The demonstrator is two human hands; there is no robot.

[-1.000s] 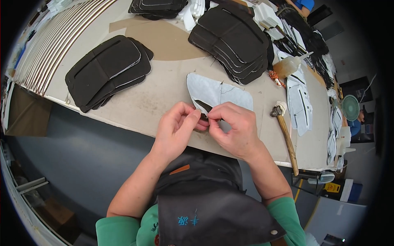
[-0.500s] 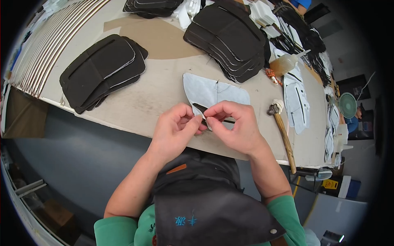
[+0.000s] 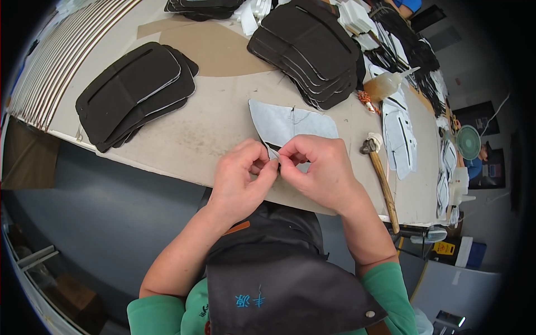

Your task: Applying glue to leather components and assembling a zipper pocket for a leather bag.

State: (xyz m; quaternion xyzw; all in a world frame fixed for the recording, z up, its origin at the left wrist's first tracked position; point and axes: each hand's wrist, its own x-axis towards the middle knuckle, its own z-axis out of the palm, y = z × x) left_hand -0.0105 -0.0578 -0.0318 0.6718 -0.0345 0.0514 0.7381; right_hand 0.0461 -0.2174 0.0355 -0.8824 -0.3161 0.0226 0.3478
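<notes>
A pale grey-backed panel [image 3: 279,120], with a seam and loose thread across it, lies at the table's front edge. Both my hands work at its near edge, where a dark slot partly shows. My left hand [image 3: 240,176] pinches that edge between thumb and fingers. Close against it, my right hand [image 3: 318,170] pinches the same edge from the other side, with thumb and fingertip together. The fingertips nearly meet, and they hide the exact spot being held.
Stacked dark panels [image 3: 134,92] lie at left, with a larger stack [image 3: 307,50] at the back. On the right are a hammer [image 3: 382,184], a squeeze bottle of amber liquid [image 3: 385,86] and pale slotted panels [image 3: 399,139]. A brown sheet [image 3: 212,50] lies behind.
My hands stay at the panel's near edge. My fingertips have drawn closer together, and less of the dark slot shows between them. The whole view has shifted slightly.
</notes>
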